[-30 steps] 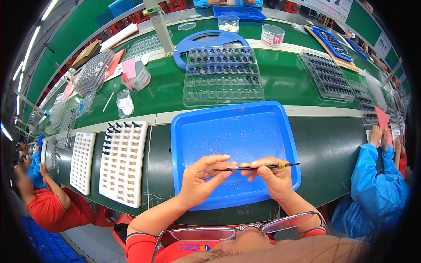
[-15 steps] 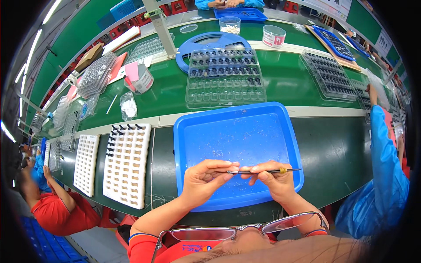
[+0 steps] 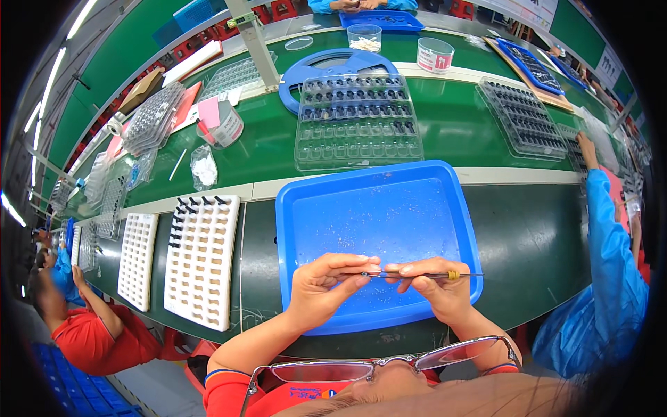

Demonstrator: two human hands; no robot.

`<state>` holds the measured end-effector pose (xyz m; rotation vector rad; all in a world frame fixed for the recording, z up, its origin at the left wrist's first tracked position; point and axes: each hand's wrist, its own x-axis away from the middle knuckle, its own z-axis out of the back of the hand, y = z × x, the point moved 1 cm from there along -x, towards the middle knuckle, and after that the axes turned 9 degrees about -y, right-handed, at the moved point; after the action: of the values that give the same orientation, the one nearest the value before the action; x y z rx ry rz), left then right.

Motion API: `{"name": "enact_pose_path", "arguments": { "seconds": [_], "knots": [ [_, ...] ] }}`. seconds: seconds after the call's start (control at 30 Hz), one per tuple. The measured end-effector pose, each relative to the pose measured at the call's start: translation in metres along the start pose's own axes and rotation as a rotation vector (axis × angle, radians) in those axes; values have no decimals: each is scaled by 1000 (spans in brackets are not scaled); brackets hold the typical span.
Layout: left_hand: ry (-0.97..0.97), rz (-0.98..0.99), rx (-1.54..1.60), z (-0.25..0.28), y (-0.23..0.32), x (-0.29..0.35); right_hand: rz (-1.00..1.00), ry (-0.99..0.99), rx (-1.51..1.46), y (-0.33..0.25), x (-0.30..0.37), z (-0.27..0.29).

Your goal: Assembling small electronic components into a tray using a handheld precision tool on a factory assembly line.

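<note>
My right hand (image 3: 434, 285) grips a thin dark tool with a small yellow band (image 3: 424, 275), held level over the near part of a blue tray (image 3: 379, 219). My left hand (image 3: 326, 281) pinches at the tool's tip, thumb and fingers closed on it; whatever tiny part sits there is too small to see. Both hands hover just above the tray's front rim. Tiny specks lie scattered on the tray floor.
A white slotted rack (image 3: 201, 260) with a few black parts stands left of the tray, another white rack (image 3: 137, 258) beyond it. A clear compartment tray (image 3: 358, 128) lies behind. A co-worker's blue sleeve (image 3: 604, 243) reaches in at right; a person in red (image 3: 90, 333) sits at left.
The view shifted slightly; my hands stay together on the tool over the tray's front. The co-worker's blue sleeve at right has stretched farther up over the table.
</note>
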<state>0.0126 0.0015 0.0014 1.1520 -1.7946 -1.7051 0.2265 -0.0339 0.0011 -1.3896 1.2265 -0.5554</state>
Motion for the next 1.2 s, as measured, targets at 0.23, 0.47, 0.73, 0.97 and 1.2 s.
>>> {"name": "enact_pose_path", "arguments": {
  "seconds": [0.23,0.47,0.73,0.97,1.2],
  "knots": [
    [8,25,2,0,0,0,-16,24,-24,-1,0,1],
    [6,10,-99,-2,0,-1,-7,29,-7,1,1,1],
    [-1,6,-169,-2,1,-1,-15,31,3,4,2,3],
    [-21,-42,-84,2,-5,3,-9,-4,-1,4,1,1],
    [-4,-65,-15,2,-4,3,-39,8,-132,6,-1,-1]
  ]
}}
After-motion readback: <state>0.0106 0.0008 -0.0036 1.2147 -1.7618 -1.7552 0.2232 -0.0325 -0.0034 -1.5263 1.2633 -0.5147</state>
